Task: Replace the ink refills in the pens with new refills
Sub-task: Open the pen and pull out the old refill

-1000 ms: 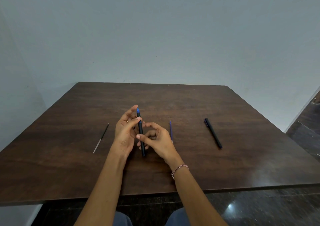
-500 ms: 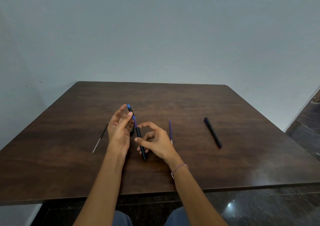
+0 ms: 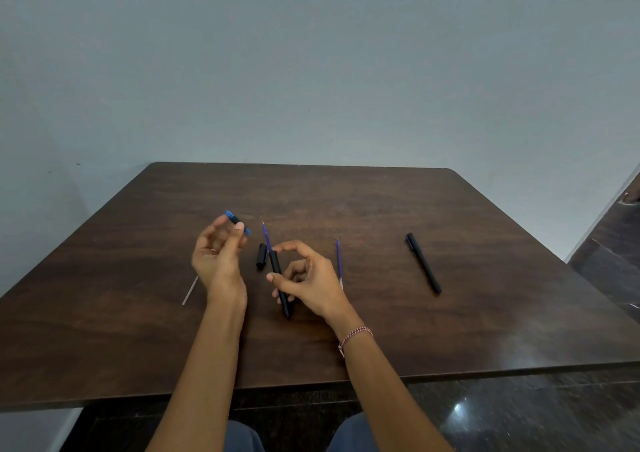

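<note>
My right hand grips a black pen barrel above the table, with a blue refill sticking out of its far end. My left hand pinches the pen's small blue-and-black tip piece, held up and to the left of the barrel. A short black cap lies on the table between my hands. A second blue refill lies just right of my right hand. Another black pen lies farther right, capped.
A thin pale and dark refill lies on the brown wooden table left of my left wrist, mostly hidden by it. The table's near edge is close to my lap; a grey wall stands behind its far edge.
My left hand has pulled the tip piece off the barrel and moved it up and left. The blue refill now shows bare at the barrel's end. The black cap has come into view.
</note>
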